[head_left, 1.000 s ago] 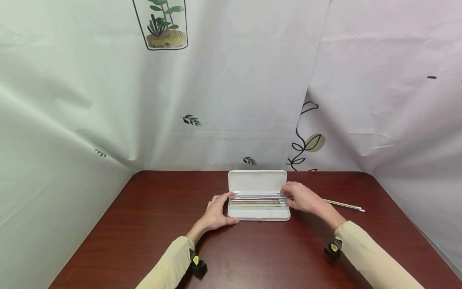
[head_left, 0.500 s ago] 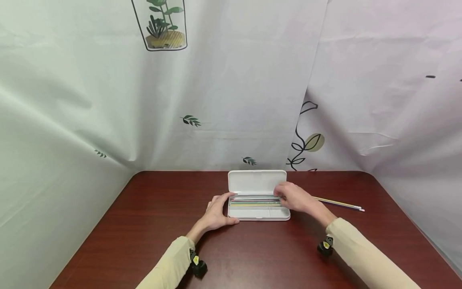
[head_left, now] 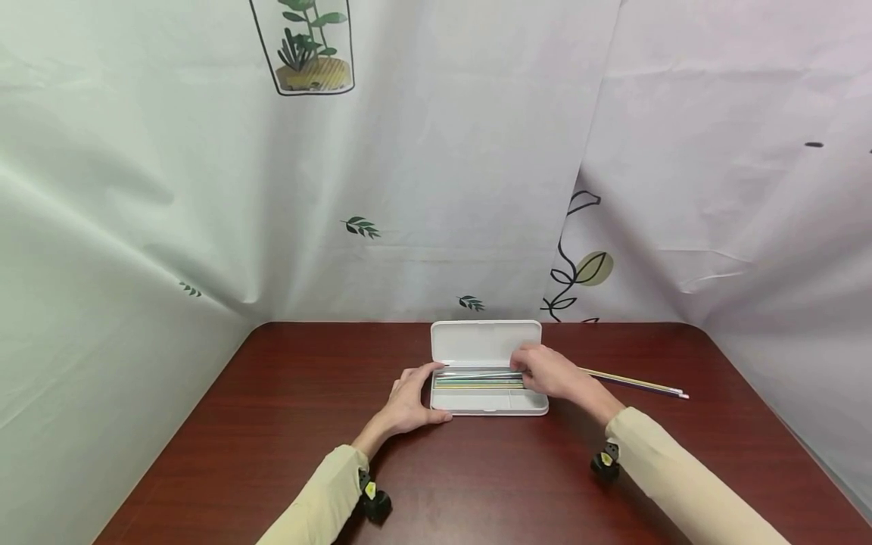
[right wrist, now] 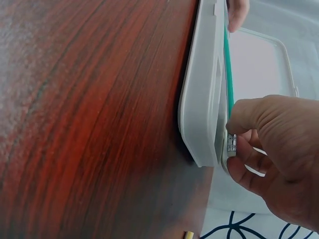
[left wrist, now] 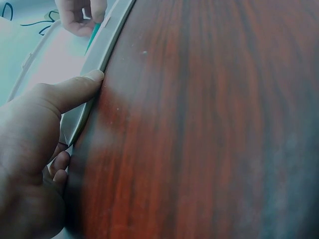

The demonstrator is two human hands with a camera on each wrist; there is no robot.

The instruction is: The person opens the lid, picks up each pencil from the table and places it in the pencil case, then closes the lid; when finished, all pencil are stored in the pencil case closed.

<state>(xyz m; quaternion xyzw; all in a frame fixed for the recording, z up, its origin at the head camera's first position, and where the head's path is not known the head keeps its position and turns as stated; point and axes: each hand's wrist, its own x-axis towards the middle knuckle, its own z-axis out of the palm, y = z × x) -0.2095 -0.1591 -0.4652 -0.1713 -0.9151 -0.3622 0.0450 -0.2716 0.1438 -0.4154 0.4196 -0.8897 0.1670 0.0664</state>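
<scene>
A white pencil case (head_left: 470,403) lies on the table with its lid raised at the back. Several coloured pencils (head_left: 477,382) rest lengthwise inside it. My left hand (head_left: 405,405) grips the case's left end, thumb on the front edge and fingers round the side and back. Over the right part of the case, my right hand (head_left: 550,373) pinches a green pencil (right wrist: 229,74) near its silver-banded end, between thumb and fingers. That hand hides the right ends of the pencils in the head view.
Several loose pencils (head_left: 643,384), yellow and dark with pale ends, lie on the dark red wooden table (head_left: 477,477) to the right, partly behind my right forearm. A white patterned curtain (head_left: 436,166) hangs right behind the table and along its sides.
My right hand has moved left along the case, covering more of the pencils and uncovering more of the loose ones on the table. My left hand and the case have stayed put.
</scene>
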